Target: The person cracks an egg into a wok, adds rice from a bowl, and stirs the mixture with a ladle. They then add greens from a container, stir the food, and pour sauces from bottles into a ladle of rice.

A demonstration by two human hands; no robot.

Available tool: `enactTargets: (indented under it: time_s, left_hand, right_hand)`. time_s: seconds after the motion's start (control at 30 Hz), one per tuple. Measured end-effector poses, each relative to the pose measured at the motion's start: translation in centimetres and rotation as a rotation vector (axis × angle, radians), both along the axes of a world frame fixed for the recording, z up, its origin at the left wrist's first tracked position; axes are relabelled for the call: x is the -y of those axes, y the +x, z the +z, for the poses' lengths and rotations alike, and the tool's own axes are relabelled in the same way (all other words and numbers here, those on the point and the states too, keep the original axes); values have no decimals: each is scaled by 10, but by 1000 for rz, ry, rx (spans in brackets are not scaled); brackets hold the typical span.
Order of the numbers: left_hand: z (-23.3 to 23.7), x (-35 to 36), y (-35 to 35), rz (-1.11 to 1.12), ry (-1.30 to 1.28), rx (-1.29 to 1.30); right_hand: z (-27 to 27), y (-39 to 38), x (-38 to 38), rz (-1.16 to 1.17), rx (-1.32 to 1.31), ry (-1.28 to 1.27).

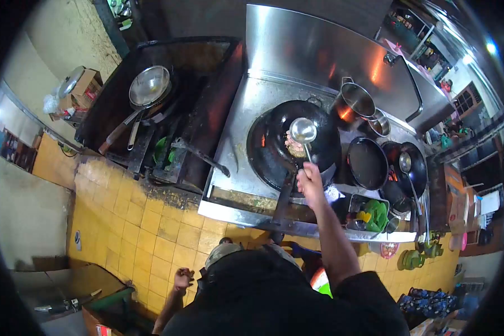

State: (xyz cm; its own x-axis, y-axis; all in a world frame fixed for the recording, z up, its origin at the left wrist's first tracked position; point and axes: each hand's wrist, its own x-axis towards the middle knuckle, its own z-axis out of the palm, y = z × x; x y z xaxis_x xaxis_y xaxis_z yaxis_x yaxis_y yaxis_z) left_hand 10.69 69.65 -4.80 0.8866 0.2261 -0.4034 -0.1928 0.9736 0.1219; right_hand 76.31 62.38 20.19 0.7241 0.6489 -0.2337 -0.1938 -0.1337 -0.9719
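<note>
My right hand (310,182) is closed around the handle of a metal ladle (303,131). Its round bowl hangs over a large black wok (274,120) on the steel stove. Pale pinkish pieces of food (294,147) lie in the wok, partly hidden by the ladle. The wok's long dark handle (284,197) points toward me, just left of my right hand. Down at my left side, away from the stove, is my left hand (183,278). Its fingers are loosely curled and a little apart, with nothing visible in them.
Right of the wok are a deep steel pot (357,101), a dark pan (367,163) and another ladle (405,162). Green leaves (377,215) fill a container at the stove's front. A strainer (149,86) lies on the blackened burner at left. Yellow tiles (123,207) cover the floor.
</note>
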Motion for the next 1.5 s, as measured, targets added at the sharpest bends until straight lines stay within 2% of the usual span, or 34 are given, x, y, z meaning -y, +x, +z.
enactTargets:
  time_s: [0.03, 0.07, 0.1, 0.17, 0.2, 0.27, 0.3, 0.33, 0.4, 0.43, 0.53, 0.57, 0.6, 0.63, 0.67, 0.7, 0.73, 0.77, 0.8, 0.9, 1.0, 1.03, 1.07, 1.13, 1.17, 1.2, 1.23, 1.27, 1.3, 1.33, 1.37, 1.4, 1.47, 1.5]
  left_hand:
    - [17, 17, 9, 16, 42, -170]
    - [42, 33, 30, -11, 343, -659]
    - [69, 52, 54, -168, 583, -1067]
    - [100, 78, 85, -247, 641, -1262]
    - [103, 80, 92, -237, 632, -1274]
    - [69, 90, 81, 43, 223, -986]
    - [59, 95, 83, 35, 283, -980]
    - [92, 105, 126, 5, 501, -1260]
    - [96, 111, 140, 146, 440, -1072]
    - [90, 113, 143, 151, 433, -1073]
    - [56, 110, 142, 112, 331, -985]
    - [43, 105, 140, 201, 42, -486]
    - [34, 99, 137, 271, -243, 16]
    - [64, 102, 145, 276, 22, -689]
    - [85, 93, 157, 258, 22, -689]
    - [96, 85, 163, 77, 274, -845]
    - [99, 76, 166, -105, 529, -983]
    - [87, 58, 174, -310, 487, -1208]
    - [80, 43, 177, -393, 503, -1292]
    - [78, 3, 180, -352, 546, -1264]
    - [90, -27, 183, -162, 658, -1000]
    - [88, -34, 190, -173, 665, -1043]
    - [65, -41, 177, -181, 666, -1040]
    - [9, -61, 143, -9, -147, -176]
    - [49, -52, 161, -163, 461, -822]
    - [68, -44, 168, -164, 462, -817]
    - [81, -39, 175, -184, 557, -950]
    - [84, -38, 177, -203, 655, -1082]
    - [85, -37, 169, -138, 508, -981]
    - [82, -27, 166, -203, 580, -1094]
    - [79, -24, 165, -295, 536, -1161]
    - [77, -23, 163, -391, 494, -1225]
    - [69, -18, 150, -526, 631, -1219]
    - [71, -22, 154, -626, 648, -1230]
  right_hand:
    - [-28, 35, -20, 4, 336, -112]
    - [-53, 66, -39, 10, 675, -222]
    - [-53, 86, -52, 25, 676, -218]
    - [-53, 114, -76, 150, 814, -433]
    - [-52, 125, -86, 166, 810, -426]
    - [-42, 140, -98, 323, 645, -512]
    - [-49, 147, -104, 377, 664, -572]
    - [-71, 158, -109, 391, 657, -574]
    - [-116, 177, -121, 440, 599, -386]
    - [-119, 176, -125, 441, 591, -319]
    - [-79, 158, -122, 452, 724, -422]
    - [-109, 168, -127, 432, 684, -299]
    - [-90, 161, -125, 424, 681, -308]
    - [-52, 146, -121, 420, 680, -384]
    - [-28, 134, -119, 415, 678, -463]
    - [-45, 137, -118, 403, 672, -475]
    - [-77, 148, -119, 381, 570, -232]
    - [-79, 149, -122, 360, 471, 10]
    - [-79, 153, -120, 358, 480, 1]
    - [-23, 136, -109, 304, 639, -482]
    - [0, 124, -113, 291, 663, -655]
    - [5, 121, -111, 307, 594, -456]
    - [-3, 122, -112, 301, 593, -462]
    - [-21, 129, -119, 258, 733, -812]
    - [-15, 127, -119, 251, 735, -814]
    - [0, 119, -121, 236, 635, -757]
    - [10, 115, -122, 220, 538, -698]
    - [3, 121, -124, 214, 542, -699]
    - [-11, 130, -126, 244, 621, -785]
    - [-19, 135, -123, 271, 694, -876]
    - [-5, 130, -116, 229, 326, -332]
    - [-35, 147, -113, 314, 872, -736]
    - [-3, 144, -115, 303, 928, -784]
    - [6, 142, -116, 180, 993, -729]
